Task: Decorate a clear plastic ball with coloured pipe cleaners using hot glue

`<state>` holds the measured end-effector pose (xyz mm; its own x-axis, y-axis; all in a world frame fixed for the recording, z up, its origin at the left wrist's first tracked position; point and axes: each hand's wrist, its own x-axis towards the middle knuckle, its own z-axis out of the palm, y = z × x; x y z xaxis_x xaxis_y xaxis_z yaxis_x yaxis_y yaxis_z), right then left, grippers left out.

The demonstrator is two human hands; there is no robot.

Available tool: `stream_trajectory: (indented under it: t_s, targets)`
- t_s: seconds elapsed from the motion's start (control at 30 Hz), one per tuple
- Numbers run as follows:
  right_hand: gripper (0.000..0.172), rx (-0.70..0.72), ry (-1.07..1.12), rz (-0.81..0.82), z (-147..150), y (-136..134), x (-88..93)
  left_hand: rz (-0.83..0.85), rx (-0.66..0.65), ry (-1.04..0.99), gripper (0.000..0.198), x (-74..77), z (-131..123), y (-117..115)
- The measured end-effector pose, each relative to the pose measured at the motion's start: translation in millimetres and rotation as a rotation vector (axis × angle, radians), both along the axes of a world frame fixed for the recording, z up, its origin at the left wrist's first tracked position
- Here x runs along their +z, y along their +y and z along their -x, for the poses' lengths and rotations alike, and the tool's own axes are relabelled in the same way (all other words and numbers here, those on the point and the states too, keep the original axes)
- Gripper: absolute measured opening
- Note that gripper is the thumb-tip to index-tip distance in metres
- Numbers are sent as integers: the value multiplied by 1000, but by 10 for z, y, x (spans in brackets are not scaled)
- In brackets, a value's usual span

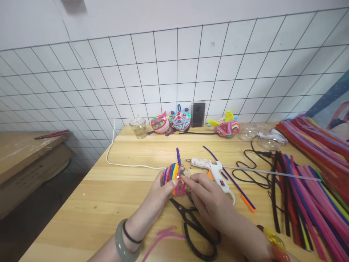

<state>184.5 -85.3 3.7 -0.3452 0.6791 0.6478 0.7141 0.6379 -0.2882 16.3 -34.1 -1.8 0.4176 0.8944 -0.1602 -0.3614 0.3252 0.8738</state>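
Lower centre of frame, clear ball: held just above the tabletop; left side covered in rainbow stripes, pink below, right side bare.
Left hand: wraps the ball from the left, thumb across the front.
Right hand: fingertips bunched at the ball's front; can't tell if they pinch a strip or only press the surface.
Purple stem: coiled, sticks up from the ball's top.
Doing it well: probably best to steady the ball with the left hand, lay each strip snug against its neighbour, press along its whole length; gaps would likely show through clear plastic.
Glue gun: right of the ball, nozzle pointing left; fingers should stay off the tip, likely hot.
Scissors: below the ball, partly under the right hand.
Pink strips: lower centre, loose.
Fuzzy stems: bundled, right edge.
Decorated balls: upper centre, by the tiled wall.
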Motion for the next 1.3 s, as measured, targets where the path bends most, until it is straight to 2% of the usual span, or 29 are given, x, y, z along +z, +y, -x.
stream_trajectory:
  t_s: [0.27,0.47,0.73,1.1,1.17,1.3]
  targets:
    - [45,34,70,15,-4,7,-2,3,0,-11,41,22,-2,-11]
    - [39,89,353,222,17,-3,58,34,-48,-30,43,54,4,-16]
    - [25,3,467,337,23,6,24,12,-36,-15,43,11,-2,-15]
    - [15,-2,715,450,35,60,-57,-3,-46,23,43,-15,14,-24]
    - [15,-1,794,493,27,79,-87,-23,-28,63,45,-42,15,-13]
    - [27,47,972,650,12,103,-96,-49,-18,99,45,-77,13,-2]
